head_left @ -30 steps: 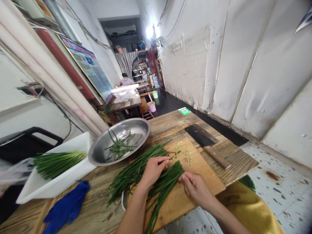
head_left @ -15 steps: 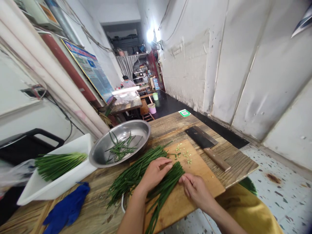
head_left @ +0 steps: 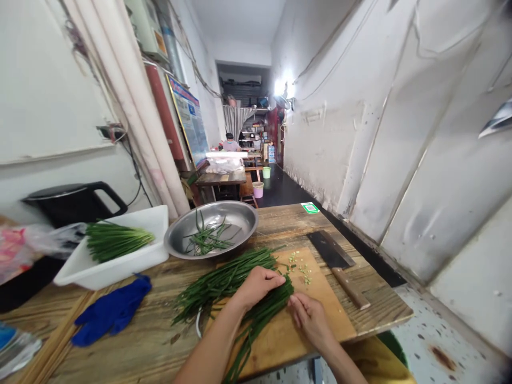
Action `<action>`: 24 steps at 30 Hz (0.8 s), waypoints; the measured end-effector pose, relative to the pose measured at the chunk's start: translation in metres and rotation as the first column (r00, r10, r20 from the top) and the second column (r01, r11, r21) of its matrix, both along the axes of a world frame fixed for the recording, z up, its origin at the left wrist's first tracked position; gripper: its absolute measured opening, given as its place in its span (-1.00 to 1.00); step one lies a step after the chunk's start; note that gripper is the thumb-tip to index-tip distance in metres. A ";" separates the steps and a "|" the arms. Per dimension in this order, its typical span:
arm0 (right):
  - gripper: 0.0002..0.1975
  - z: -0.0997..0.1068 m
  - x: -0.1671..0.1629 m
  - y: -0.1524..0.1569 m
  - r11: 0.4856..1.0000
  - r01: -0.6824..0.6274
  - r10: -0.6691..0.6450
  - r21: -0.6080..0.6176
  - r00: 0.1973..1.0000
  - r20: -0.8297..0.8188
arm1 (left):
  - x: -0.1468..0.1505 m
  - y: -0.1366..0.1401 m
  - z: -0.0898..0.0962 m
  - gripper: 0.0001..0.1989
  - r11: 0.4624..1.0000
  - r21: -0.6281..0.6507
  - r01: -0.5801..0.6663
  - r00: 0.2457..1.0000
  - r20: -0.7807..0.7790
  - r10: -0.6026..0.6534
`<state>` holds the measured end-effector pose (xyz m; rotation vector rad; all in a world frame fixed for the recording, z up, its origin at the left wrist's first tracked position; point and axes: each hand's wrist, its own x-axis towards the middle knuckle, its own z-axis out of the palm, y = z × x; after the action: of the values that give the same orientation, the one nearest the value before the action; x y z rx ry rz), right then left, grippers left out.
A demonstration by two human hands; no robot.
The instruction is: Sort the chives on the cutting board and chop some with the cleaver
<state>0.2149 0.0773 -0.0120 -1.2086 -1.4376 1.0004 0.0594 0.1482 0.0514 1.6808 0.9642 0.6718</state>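
One bunch of green stalks [head_left: 272, 305] lies on the cutting board [head_left: 320, 290]. We see the left hand [head_left: 260, 286], fingers parted moments ago, now drawn together over it, likely steadying it; the right hand's [head_left: 309, 316] press together beside it.

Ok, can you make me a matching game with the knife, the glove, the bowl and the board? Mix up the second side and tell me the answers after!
1. knife
2. glove
3. bowl
4. board

A. silver, with loose green stalks inside
B. tiny pale bits lie on it
C. lies flat, with a brown handle
D. blue, on the table

Right pairs: 1-C, 2-D, 3-A, 4-B.
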 end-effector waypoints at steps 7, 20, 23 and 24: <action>-0.56 0.006 0.004 0.004 0.999 0.054 -0.054 0.002 0.997 0.049 | 0.001 0.010 -0.006 -0.54 0.997 -0.023 0.069 0.998 -0.011 -0.069; -0.64 0.113 0.014 0.029 0.962 0.115 -0.151 0.248 0.980 0.131 | -0.073 0.002 -0.001 -0.66 0.958 0.277 0.077 0.935 -0.353 0.027; -0.65 0.153 0.021 0.040 0.926 0.172 -0.209 0.336 0.975 0.076 | -0.082 0.001 -0.011 -0.79 0.954 0.295 0.059 0.933 -0.357 0.052; -0.65 0.167 0.022 0.043 0.916 0.169 -0.217 0.364 0.972 0.093 | -0.083 -0.001 -0.014 -0.82 0.947 0.314 0.063 0.934 -0.352 0.055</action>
<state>0.2368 0.1199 0.1550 -1.1363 -1.4898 0.5051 -0.0236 0.1471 0.0376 2.1460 1.1501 0.5497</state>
